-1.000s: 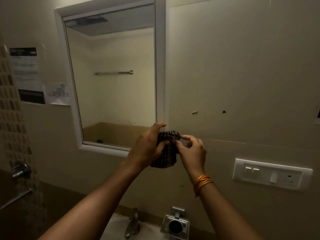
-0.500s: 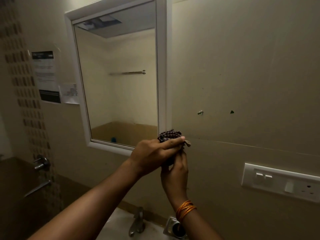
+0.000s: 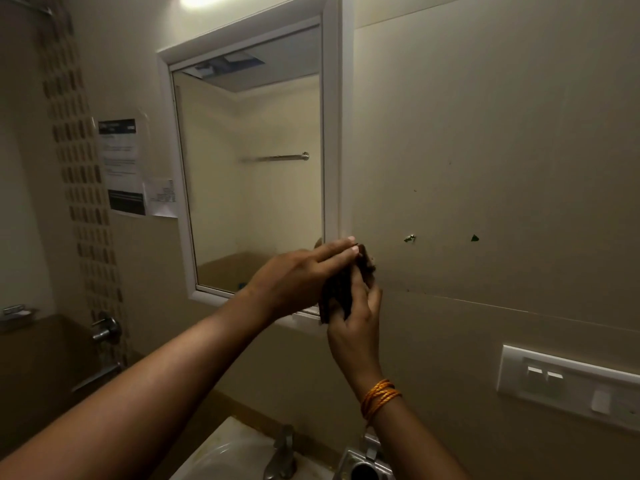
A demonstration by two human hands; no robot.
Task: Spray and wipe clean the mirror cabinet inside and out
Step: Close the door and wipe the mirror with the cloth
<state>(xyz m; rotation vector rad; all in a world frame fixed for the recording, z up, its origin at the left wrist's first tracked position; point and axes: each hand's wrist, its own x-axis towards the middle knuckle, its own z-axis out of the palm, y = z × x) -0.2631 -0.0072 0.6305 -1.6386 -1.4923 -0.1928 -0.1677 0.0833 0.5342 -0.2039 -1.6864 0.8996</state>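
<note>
Dim beige-walled bathroom. White-framed mirror cabinet (image 3: 252,168), door closed, with paper notices (image 3: 121,166) to its left and a switch plate (image 3: 568,382) lower right. At its lower right corner, the left hand (image 3: 298,278) and right hand (image 3: 356,327) together clasp a dark folded cloth (image 3: 337,292). Below the cabinet: basin (image 3: 221,455) and tap (image 3: 280,455).

Most of the dark cloth (image 3: 337,296) is hidden between the left hand (image 3: 298,282) and the right hand (image 3: 353,327), so its shape cannot be told. The print on the notices (image 3: 121,168) beside the mirror (image 3: 252,168) is too blurred to read. The sink (image 3: 221,455), tap (image 3: 280,455) and switch plate (image 3: 571,386) are cut off by the picture's edges.
</note>
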